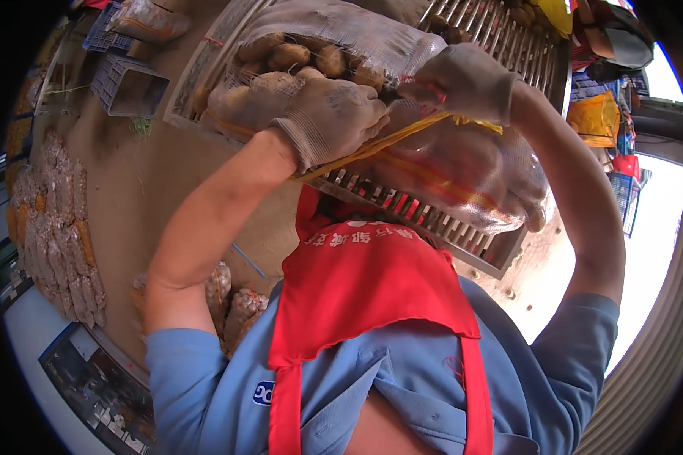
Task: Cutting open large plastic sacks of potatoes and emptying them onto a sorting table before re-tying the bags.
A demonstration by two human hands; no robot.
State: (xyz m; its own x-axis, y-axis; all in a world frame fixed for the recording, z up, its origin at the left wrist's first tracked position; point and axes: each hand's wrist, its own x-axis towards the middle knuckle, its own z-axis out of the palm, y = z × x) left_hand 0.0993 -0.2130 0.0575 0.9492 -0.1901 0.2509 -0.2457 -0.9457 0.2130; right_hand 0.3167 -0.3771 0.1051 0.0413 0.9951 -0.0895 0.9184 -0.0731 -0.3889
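Note:
Both of my hands wear grey-brown work gloves and meet over a slatted metal table. My left hand (335, 115) is closed, its fingers curled on the gathered plastic between two bags. My right hand (463, 82) is closed just beside it, gripping the gathered plastic of the bag; a bit of red shows at its fingertips. A yellow strip (387, 142) runs below both hands. Beyond my left hand lies a clear mesh bag of potatoes (269, 64). Under my hands, toward the right, a full clear bag with red and yellow stripes (448, 171) rests on the slats.
The table's metal slats (501, 34) extend to the far right. At the far left a grey plastic crate (129, 85) stands on the floor. Filled bags (57, 227) are stacked along the left, and more bags (243, 311) lie by my left elbow. A yellow bag (593, 120) is at the right.

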